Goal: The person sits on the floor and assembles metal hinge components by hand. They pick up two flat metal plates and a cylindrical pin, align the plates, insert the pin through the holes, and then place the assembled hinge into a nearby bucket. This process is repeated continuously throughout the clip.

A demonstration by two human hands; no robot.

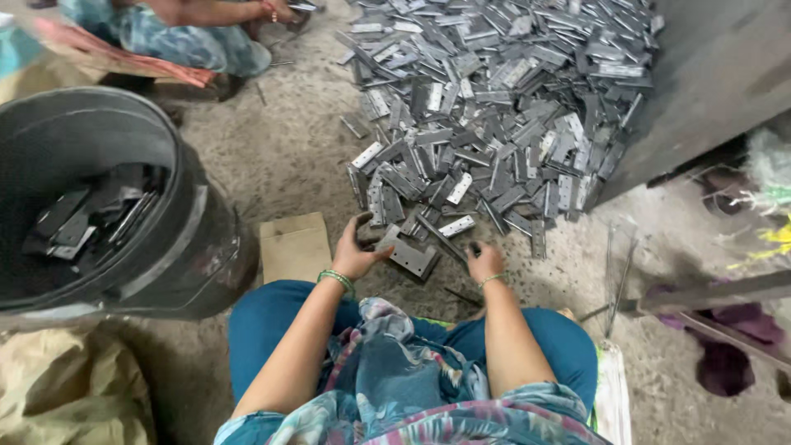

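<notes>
I sit on the floor facing a big heap of grey metal hinge plates (503, 107). My left hand (356, 251) grips a hinge plate (409, 254) at the heap's near edge, thumb and fingers closed around its left end. My right hand (484, 262) rests on the floor just right of that plate, fingers curled on a thin metal pin (451, 244); the pin's hold is partly hidden. Green bangles ring both wrists.
A large black bucket (177, 247) holding several hinge plates stands at my left. A flat cardboard piece (295, 245) lies beside it. Another person (189, 29) sits at the far left. A metal wall (709, 74) rises on the right, with thin rods (616, 272) below.
</notes>
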